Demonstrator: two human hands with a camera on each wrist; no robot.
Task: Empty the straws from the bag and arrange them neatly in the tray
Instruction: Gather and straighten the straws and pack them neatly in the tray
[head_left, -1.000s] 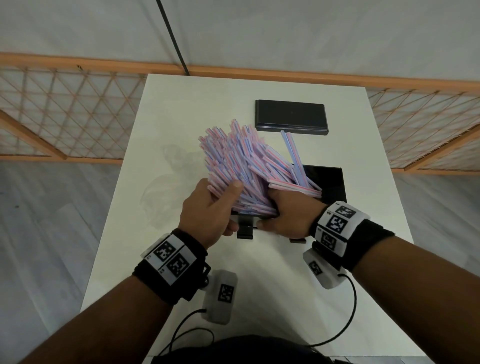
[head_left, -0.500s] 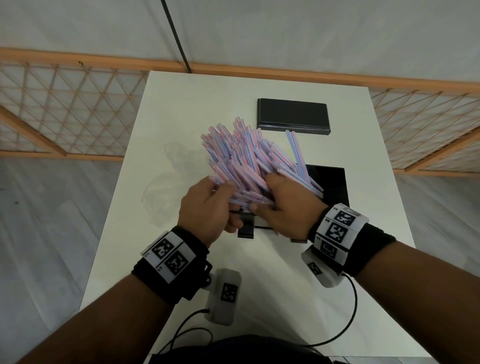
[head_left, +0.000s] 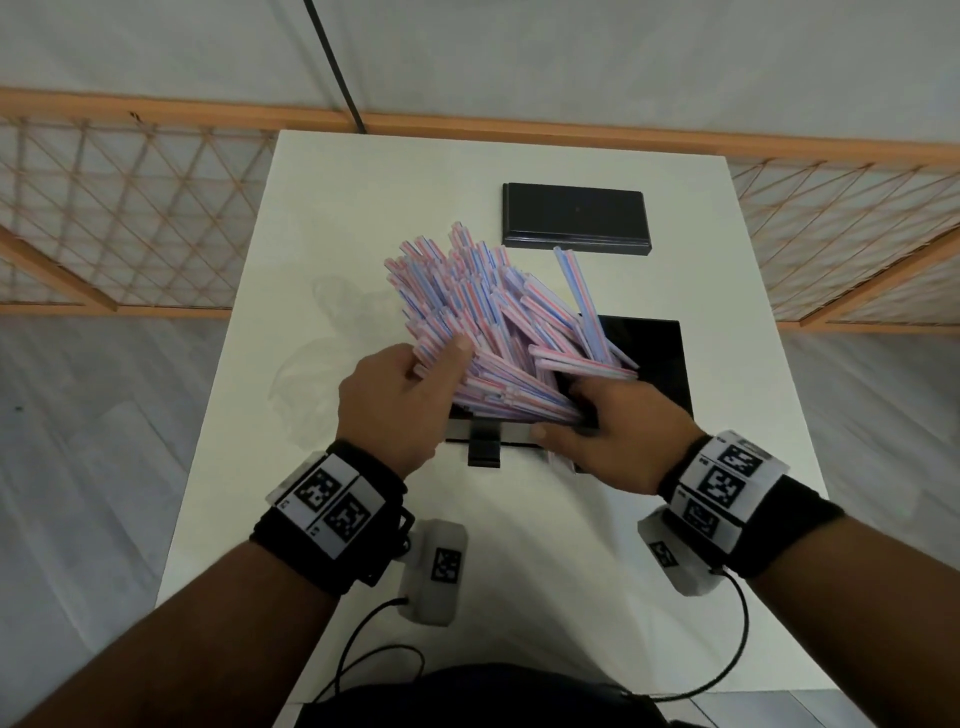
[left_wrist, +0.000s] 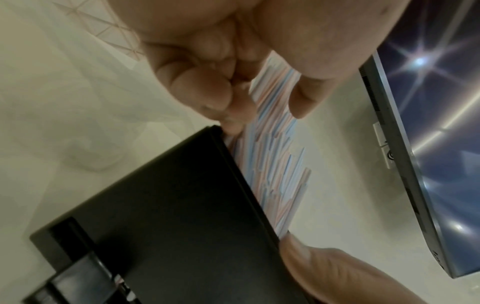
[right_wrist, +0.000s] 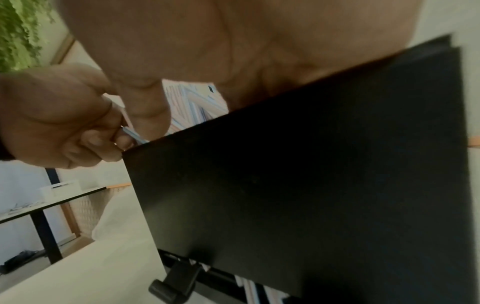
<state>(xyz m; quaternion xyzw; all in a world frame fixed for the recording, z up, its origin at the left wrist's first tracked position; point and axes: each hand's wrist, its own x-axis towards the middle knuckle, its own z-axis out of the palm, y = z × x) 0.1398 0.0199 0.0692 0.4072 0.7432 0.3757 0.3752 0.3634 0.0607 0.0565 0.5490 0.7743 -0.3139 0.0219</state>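
Observation:
A big bundle of pink-and-blue striped straws (head_left: 493, 322) fans up and to the left out of the black tray (head_left: 660, 353). My left hand (head_left: 441, 364) grips the bundle's left side, thumb on top and fingers curled beneath. My right hand (head_left: 576, 415) holds the straws' lower ends at the tray's front, its fingers hidden under them. In the left wrist view the curled fingers (left_wrist: 207, 92) close on the straws (left_wrist: 275, 160) just above the tray wall (left_wrist: 168, 205). The right wrist view shows the tray wall (right_wrist: 285, 174) and, beyond it, the left hand (right_wrist: 64, 123) pinching straws (right_wrist: 192, 102).
The clear empty bag (head_left: 332, 338) lies crumpled on the white table (head_left: 363, 208), left of the tray. A flat black lid (head_left: 576, 218) sits behind the tray. A small black clip (head_left: 485, 447) juts from the tray's front. Wooden lattice railings stand either side of the table.
My right hand has dropped from the top of the bundle to its lower ends at the tray's front. The straws have fanned out lower, and my left thumb now lies on their left side.

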